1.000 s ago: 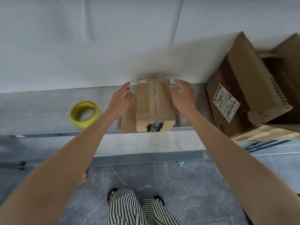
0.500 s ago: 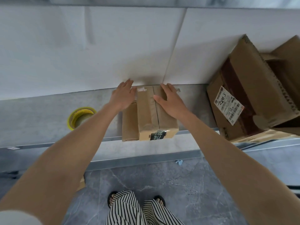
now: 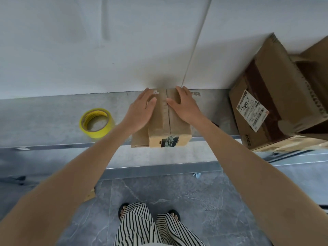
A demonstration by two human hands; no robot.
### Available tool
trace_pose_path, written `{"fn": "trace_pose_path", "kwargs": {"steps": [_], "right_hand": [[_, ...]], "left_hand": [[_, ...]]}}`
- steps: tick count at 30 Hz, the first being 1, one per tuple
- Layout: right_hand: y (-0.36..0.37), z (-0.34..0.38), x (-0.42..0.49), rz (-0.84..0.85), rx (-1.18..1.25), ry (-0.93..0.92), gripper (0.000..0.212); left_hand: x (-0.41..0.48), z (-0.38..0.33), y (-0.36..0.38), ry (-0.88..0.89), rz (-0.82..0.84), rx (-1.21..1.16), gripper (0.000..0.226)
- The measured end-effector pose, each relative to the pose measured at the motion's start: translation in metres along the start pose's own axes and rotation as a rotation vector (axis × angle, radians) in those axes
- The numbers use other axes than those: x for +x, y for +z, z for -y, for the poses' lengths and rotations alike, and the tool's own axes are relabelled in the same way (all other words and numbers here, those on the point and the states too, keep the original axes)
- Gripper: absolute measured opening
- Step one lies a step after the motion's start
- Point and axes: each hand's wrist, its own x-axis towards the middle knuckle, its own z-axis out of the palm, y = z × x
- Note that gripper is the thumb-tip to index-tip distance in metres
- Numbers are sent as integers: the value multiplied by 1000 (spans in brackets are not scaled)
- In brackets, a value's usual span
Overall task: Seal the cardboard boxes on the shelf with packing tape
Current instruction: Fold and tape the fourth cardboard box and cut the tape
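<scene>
The small box (image 3: 169,126) sits at the centre of the frame on the grey shelf (image 3: 44,119). Its far end touches the white wall (image 3: 124,50), and its near end juts slightly past the shelf's metal front edge. To the left, bare shelf separates it from the yellow tape roll (image 3: 96,122), which lies flat near that edge. To the right, a narrower strip of shelf separates it from the big tilted box (image 3: 269,96), which carries a white shipping label (image 3: 252,110).

The small box is plain brown cardboard with a black sticker (image 3: 169,141) on its near end. A lower cardboard panel shows along its left side.

Its long axis runs from you towards the wall, and the seam between the top flaps follows that line.

Your left hand (image 3: 140,112) and right hand (image 3: 185,108) lie flat on either side of the seam. Their fingers are straight and grasp nothing.
</scene>
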Motion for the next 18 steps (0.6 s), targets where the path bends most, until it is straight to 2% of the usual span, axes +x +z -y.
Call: {"fn": "trace_pose_path", "kwargs": {"steps": [4,9,12,15,18], "right_hand": [[-12,1,-11,9,111,-18,71],[-19,-4,-54,-81,124,-113,56],[-4,-12,-83,-84,98,-182,52],[15,-15,-91,-29,55,-117,57],[26,-10,-90,-77,45,-128,49]], "left_hand": [[-42,-10,5,-13,-24,23,46],[-71,-17,11,7,-32,50,48],[-75,-19,20,-53,-10,-23,54],[-73,-22,34,-163,14,-140,61],[-74,-19,46,-177,-52,-117,59]]}}
